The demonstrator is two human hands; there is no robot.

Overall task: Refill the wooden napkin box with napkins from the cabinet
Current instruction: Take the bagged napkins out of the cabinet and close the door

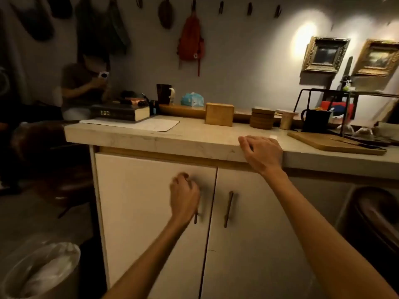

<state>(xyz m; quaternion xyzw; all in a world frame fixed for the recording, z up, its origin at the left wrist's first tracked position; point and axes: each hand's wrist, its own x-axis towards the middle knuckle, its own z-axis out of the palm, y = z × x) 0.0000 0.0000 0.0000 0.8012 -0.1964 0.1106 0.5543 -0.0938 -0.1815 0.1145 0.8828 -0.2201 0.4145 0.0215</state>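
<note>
A wooden napkin box (219, 114) stands closed on the pale stone counter (164, 139), toward the back. Below the counter is a white two-door cabinet (138, 203), both doors closed. My left hand (184, 196) is curled around the vertical handle of the left door; only the handle's lower end (196, 219) shows under the hand. The right door's handle (228, 209) is bare. My right hand (261, 153) rests flat on the counter's front edge, fingers spread, holding nothing. No napkins are in sight.
On the counter: thick books (121, 113), a sheet of paper (138, 124), stacked wooden coasters (262, 118), a wooden cup (287, 120), a black pitcher (316, 120), a cutting board (336, 143). A lined waste bin (41, 270) stands at lower left. A person sits at back left.
</note>
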